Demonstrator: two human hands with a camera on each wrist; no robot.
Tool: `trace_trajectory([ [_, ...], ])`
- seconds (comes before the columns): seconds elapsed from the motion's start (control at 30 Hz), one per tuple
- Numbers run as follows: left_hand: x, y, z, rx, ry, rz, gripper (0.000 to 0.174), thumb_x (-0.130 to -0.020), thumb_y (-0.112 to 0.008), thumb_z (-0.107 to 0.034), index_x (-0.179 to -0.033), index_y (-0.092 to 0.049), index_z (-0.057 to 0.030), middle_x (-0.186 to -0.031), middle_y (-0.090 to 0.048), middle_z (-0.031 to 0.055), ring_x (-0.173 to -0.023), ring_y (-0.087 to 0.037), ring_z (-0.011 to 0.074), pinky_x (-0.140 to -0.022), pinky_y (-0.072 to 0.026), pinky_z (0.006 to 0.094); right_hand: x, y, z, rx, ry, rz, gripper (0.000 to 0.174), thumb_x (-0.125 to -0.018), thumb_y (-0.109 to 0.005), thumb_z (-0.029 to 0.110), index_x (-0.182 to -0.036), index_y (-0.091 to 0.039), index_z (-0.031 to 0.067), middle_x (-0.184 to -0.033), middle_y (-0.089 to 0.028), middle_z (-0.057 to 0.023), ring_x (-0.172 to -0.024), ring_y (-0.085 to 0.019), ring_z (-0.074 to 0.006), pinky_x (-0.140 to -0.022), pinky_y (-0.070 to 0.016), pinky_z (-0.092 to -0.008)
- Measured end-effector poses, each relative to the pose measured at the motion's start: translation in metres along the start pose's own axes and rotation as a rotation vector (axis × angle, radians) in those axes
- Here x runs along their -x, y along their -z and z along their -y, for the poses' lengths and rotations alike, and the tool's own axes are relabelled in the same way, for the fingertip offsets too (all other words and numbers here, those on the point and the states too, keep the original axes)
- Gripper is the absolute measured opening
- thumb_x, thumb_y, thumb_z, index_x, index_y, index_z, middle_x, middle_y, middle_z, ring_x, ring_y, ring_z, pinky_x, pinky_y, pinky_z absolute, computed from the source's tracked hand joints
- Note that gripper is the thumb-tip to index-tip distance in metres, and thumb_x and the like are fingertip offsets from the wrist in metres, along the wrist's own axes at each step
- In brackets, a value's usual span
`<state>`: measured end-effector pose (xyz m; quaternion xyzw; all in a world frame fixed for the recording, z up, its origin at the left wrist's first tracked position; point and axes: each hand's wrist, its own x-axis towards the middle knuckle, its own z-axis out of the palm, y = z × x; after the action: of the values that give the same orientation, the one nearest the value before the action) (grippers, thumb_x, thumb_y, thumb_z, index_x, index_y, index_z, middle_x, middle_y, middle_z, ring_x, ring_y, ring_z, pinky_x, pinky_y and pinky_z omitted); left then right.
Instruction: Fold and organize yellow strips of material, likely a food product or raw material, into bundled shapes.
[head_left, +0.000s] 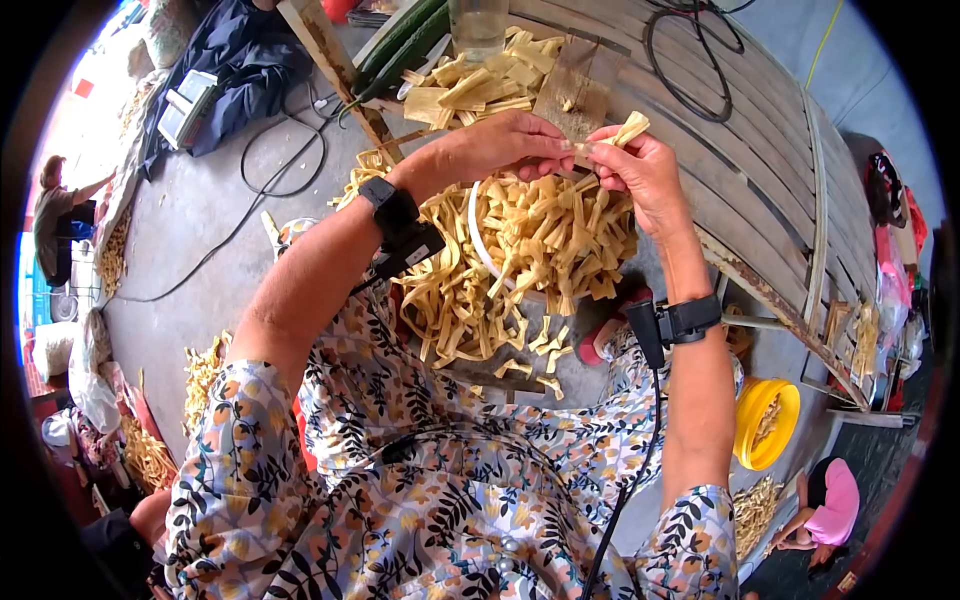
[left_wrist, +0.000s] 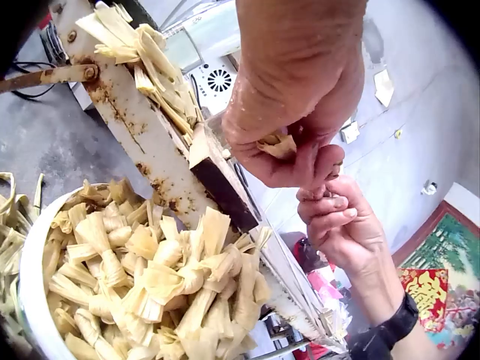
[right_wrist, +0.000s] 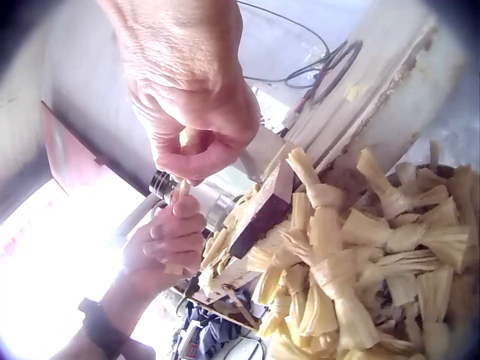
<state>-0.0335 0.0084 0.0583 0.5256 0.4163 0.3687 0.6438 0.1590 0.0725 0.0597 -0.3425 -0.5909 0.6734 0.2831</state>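
Above a heap of knotted pale yellow strips [head_left: 560, 235], the left hand [head_left: 525, 145] and right hand [head_left: 645, 175] meet fingertip to fingertip. Between them they pinch one pale yellow, husk-like strip [head_left: 630, 128], whose flared end sticks up past the right thumb. Part of this strip [left_wrist: 277, 145] shows inside the curled left fingers in the left wrist view. In the right wrist view a thin twisted length of it spans the two hands; the fingers hide its middle. Below, the knotted pieces fill a white-rimmed tub [left_wrist: 34, 285] and spill over its left side.
A slatted bench [head_left: 760, 150] beyond the hands bears flat strips [head_left: 490, 85], a small wooden board [head_left: 575, 90], long green cucumbers [head_left: 405, 45], a glass jar [head_left: 478, 28] and a coiled cable [head_left: 690, 80]. A yellow bucket [head_left: 790, 425] stands right; a person in pink [head_left: 832, 505] crouches beyond it.
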Motion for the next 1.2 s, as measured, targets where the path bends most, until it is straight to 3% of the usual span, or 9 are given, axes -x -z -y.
trace_trajectory([
  [0.2, -0.003, 0.007, 0.003, 0.052, -0.002, 0.008, 0.025, -0.089, -0.048, -0.022, -0.088, -0.058, 0.0014, -0.063, -0.048, -0.0019, -0.052, -0.039, 0.0046, -0.047, -0.0329, 0.0165, -0.002, 0.001, 0.001, -0.061, -0.030, -0.025, 0.016, -0.075, -0.064, 0.010, -0.089, -0.060, 0.0031, -0.073, -0.060, -0.0009, -0.059, -0.053, -0.0030, -0.051, -0.0445, -0.0147],
  [0.3, -0.009, 0.015, 0.005, -0.054, -0.085, -0.052, 0.020, -0.087, -0.052, -0.016, -0.089, -0.061, 0.0014, -0.070, -0.057, 0.0008, -0.058, -0.049, 0.0054, -0.053, -0.0405, 0.0175, -0.008, 0.000, 0.005, -0.100, -0.016, -0.108, 0.015, -0.076, -0.064, 0.010, -0.088, -0.060, 0.0026, -0.074, -0.060, -0.0013, -0.060, -0.054, -0.0032, -0.051, -0.0455, -0.0144],
  [0.4, -0.015, 0.027, -0.009, -0.281, -0.221, -0.284, 0.016, -0.085, -0.054, -0.013, -0.090, -0.061, 0.0006, -0.071, -0.059, 0.0020, -0.060, -0.053, 0.0061, -0.054, -0.0434, 0.0181, -0.023, 0.007, 0.004, -0.193, 0.046, -0.161, 0.017, -0.077, -0.064, 0.010, -0.090, -0.059, 0.0012, -0.075, -0.060, -0.0024, -0.060, -0.055, -0.0040, -0.054, -0.0481, -0.0146],
  [0.43, -0.023, 0.032, -0.009, -0.223, -0.227, -0.363, 0.014, -0.084, -0.056, -0.011, -0.090, -0.061, 0.0006, -0.072, -0.060, 0.0032, -0.061, -0.055, 0.0069, -0.055, -0.0453, 0.0182, -0.028, 0.007, 0.006, -0.231, 0.055, -0.189, 0.017, -0.077, -0.064, 0.010, -0.091, -0.059, 0.0009, -0.075, -0.060, -0.0026, -0.060, -0.055, -0.0042, -0.054, -0.0485, -0.0146],
  [0.57, -0.047, 0.044, -0.006, -0.177, -0.337, -0.442, 0.018, -0.084, -0.056, -0.013, -0.094, -0.059, 0.0017, -0.074, -0.060, 0.0038, -0.064, -0.055, 0.0064, -0.058, -0.0467, 0.0182, -0.051, 0.011, -0.001, -0.364, 0.099, -0.273, 0.018, -0.077, -0.064, 0.009, -0.092, -0.058, 0.0004, -0.075, -0.059, -0.0036, -0.060, -0.055, -0.0054, -0.054, -0.0495, -0.0153],
  [0.93, -0.073, 0.049, 0.004, -0.099, -0.328, -0.620, 0.014, -0.081, -0.058, -0.009, -0.086, -0.060, 0.0045, -0.070, -0.062, 0.0072, -0.059, -0.057, 0.0092, -0.054, -0.0491, 0.0209, -0.078, 0.014, -0.020, -0.463, 0.136, -0.375, 0.016, -0.077, -0.064, 0.010, -0.089, -0.057, 0.0006, -0.074, -0.058, -0.0042, -0.061, -0.055, -0.0082, -0.053, -0.0492, -0.0177],
  [1.2, -0.078, 0.047, 0.003, -0.085, -0.353, -0.646, 0.014, -0.080, -0.059, -0.006, -0.084, -0.060, 0.0066, -0.070, -0.062, 0.0100, -0.057, -0.058, 0.0109, -0.052, -0.0495, 0.0217, -0.086, 0.021, -0.024, -0.468, 0.141, -0.376, 0.018, -0.077, -0.064, 0.010, -0.089, -0.056, -0.0008, -0.074, -0.058, -0.0050, -0.059, -0.055, -0.0083, -0.052, -0.0491, -0.0180],
])
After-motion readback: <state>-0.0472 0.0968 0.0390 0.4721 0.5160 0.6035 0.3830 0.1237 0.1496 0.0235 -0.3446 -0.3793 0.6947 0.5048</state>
